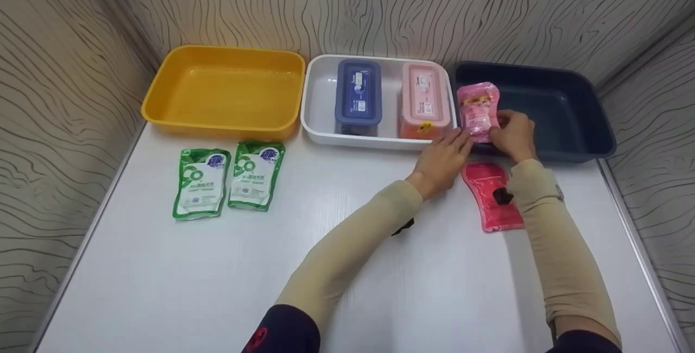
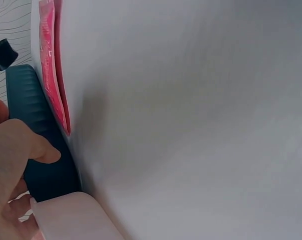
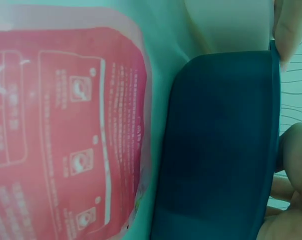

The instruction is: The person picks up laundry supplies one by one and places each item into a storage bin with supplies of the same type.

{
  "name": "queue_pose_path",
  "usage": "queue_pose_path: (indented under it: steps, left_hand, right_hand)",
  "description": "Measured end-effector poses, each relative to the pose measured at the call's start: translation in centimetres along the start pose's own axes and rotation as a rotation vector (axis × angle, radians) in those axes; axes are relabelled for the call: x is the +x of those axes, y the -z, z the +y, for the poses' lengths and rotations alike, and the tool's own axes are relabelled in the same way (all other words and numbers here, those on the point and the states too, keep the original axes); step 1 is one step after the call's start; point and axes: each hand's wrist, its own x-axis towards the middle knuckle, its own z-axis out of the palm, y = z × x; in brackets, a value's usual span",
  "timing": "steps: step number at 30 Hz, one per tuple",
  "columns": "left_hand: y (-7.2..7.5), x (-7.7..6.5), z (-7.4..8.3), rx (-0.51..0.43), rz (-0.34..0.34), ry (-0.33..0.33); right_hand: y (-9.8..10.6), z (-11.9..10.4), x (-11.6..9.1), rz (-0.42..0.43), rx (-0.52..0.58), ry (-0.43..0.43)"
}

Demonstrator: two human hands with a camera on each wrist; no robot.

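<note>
At the left end of the navy bin [image 1: 567, 108], a pink pouch [image 1: 479, 114] lies tilted inside the rim. My right hand [image 1: 515, 133] pinches its lower right edge between thumb and fingers. My left hand [image 1: 441, 163] reaches to where the white tray and navy bin meet, fingertips by the pouch's lower left corner. In the left wrist view the left thumb [image 2: 45, 149] stands apart from the fingers, which are partly hidden behind the rims. A red-pink pouch [image 1: 488, 195] lies on the table below the right hand, partly covered by the right wrist.
The white tray [image 1: 320, 98] holds a blue lidded box [image 1: 358, 92] and a pink lidded box [image 1: 425, 95]. A yellow bin [image 1: 222, 125] stands left of it. Two green-and-white pouches [image 1: 201, 184] lie in front of the yellow bin. Patterned walls [image 1: 380, 11] enclose the table.
</note>
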Motion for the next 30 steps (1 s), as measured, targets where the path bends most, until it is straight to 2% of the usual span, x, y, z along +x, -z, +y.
queue_pose_path:
  steps: [10,20,26,30]
  left_hand:
    - [-0.2,0.0,0.1,-0.063,0.002,-0.001]
    - [0.5,0.3,0.1,-0.067,-0.01,0.028]
    - [0.6,0.4,-0.1,-0.068,-0.009,0.023]
    - [0.4,0.4,-0.1,-0.069,0.003,0.026]
  right_hand:
    - [0.2,-0.1,-0.6,-0.03,-0.005,-0.022]
    - [0.8,-0.4,-1.5,0.007,0.01,0.021]
    - [1.5,-0.2,-2.9,0.03,0.016,0.042]
    - [1.9,0.2,-4.1,0.074,0.015,0.083]
